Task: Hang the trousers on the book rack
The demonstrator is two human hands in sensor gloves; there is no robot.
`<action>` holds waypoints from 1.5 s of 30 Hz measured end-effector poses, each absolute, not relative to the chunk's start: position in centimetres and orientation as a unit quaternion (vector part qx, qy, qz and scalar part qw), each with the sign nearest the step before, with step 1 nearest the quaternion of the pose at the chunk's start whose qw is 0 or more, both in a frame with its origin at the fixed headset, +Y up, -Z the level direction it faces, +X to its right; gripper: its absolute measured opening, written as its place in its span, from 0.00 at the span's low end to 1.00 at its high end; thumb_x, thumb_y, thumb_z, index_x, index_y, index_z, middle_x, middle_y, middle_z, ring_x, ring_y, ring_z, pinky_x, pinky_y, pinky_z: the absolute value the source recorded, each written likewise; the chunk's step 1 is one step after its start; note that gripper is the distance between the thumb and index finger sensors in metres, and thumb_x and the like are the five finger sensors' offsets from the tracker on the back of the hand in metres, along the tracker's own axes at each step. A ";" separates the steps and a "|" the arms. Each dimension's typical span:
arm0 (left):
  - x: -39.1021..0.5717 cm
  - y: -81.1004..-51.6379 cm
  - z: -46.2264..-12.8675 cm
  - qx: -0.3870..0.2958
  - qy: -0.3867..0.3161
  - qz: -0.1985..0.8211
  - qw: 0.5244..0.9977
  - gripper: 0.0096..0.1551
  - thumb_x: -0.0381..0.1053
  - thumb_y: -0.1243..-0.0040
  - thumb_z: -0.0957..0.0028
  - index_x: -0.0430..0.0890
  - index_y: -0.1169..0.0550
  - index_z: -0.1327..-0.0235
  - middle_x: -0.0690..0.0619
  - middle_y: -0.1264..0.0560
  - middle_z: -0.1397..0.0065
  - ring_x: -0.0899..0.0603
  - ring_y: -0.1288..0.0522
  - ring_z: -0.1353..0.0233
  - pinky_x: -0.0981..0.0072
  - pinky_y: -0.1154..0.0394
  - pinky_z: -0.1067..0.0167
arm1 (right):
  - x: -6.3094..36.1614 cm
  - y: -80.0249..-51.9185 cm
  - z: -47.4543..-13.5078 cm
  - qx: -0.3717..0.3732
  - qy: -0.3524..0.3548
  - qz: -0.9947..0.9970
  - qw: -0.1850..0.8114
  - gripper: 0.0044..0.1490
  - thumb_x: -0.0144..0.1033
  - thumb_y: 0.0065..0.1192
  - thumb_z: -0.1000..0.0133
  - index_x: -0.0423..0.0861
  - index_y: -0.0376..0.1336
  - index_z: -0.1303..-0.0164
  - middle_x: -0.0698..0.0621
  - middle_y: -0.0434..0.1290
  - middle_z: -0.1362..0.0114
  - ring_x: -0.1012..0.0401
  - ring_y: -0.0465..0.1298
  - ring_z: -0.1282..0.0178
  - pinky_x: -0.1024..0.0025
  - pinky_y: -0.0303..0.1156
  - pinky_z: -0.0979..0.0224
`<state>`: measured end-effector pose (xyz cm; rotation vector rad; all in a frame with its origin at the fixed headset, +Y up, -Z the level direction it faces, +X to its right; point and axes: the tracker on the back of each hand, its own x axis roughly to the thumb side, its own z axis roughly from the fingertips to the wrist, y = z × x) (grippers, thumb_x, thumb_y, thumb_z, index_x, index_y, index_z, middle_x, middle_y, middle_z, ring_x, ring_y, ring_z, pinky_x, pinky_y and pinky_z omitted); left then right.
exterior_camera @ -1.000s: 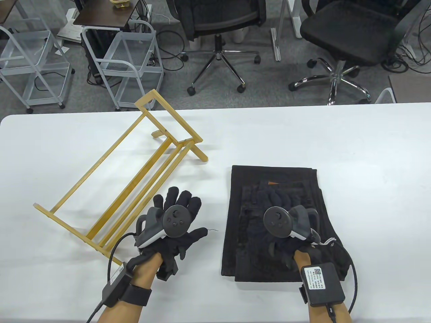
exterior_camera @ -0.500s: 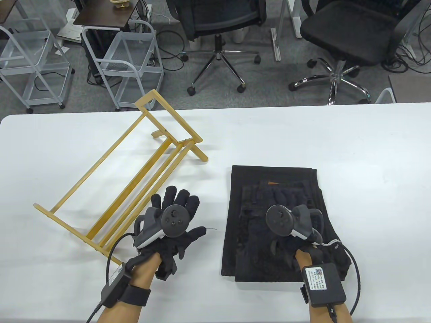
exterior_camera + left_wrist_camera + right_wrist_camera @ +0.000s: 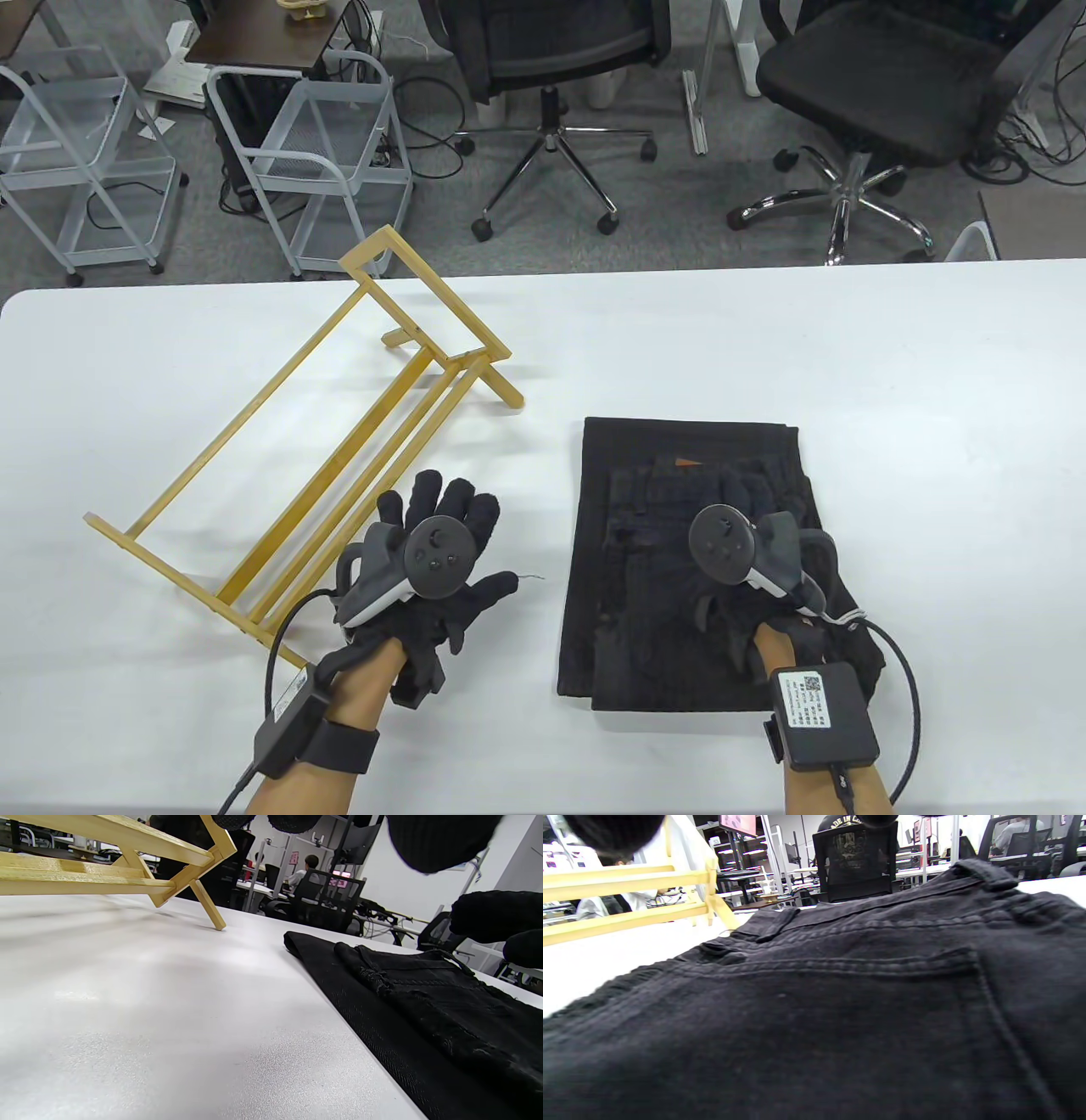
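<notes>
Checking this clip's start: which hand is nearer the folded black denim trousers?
Right. The right hand is over the folded black denim trousers; contact is unclear. The left hand is beside them over the white table.

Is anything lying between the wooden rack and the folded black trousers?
Only the left hand, near the front; otherwise bare white table, per the table view.

Bright, even room light — soft shadows only.
The white table (image 3: 764,340) shines pale, with a misty glare patch in the left wrist view. The rack (image 3: 322,441) drops faint shadows. The black trousers (image 3: 645,611) hide their folds from above. Wrist views bend at the edges — close fingertips (image 3: 611,830) and near cloth look blurry.
</notes>
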<state>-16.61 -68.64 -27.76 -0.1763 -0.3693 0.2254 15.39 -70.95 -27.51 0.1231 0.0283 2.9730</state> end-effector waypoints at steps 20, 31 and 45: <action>-16.4 -68.9 -27.7 -0.101 -0.182 0.107 0.972 0.53 0.72 0.45 0.62 0.52 0.46 0.25 0.48 0.51 0.15 0.34 0.63 0.16 0.29 0.68 0.30 | 19.2 -72.2 -27.9 -0.111 0.039 0.993 0.033 0.69 0.67 0.56 0.60 0.34 0.34 0.27 0.30 0.40 0.20 0.29 0.43 0.23 0.20 0.42 0.34; -16.2 -69.1 -27.6 -0.115 -0.178 0.099 0.972 0.53 0.72 0.45 0.62 0.52 0.46 0.25 0.49 0.51 0.15 0.34 0.63 0.16 0.29 0.68 0.30 | 23.9 -74.1 -27.5 -0.254 0.130 0.950 0.130 0.72 0.67 0.56 0.58 0.30 0.30 0.30 0.26 0.35 0.22 0.24 0.46 0.26 0.22 0.50 0.34; -15.9 -69.3 -27.5 -0.127 -0.178 0.093 0.971 0.53 0.71 0.45 0.62 0.52 0.46 0.25 0.49 0.51 0.15 0.34 0.63 0.16 0.29 0.68 0.30 | 23.5 -74.8 -27.8 -0.258 0.187 0.931 0.176 0.63 0.54 0.60 0.52 0.27 0.34 0.30 0.27 0.49 0.23 0.29 0.56 0.30 0.31 0.62 0.36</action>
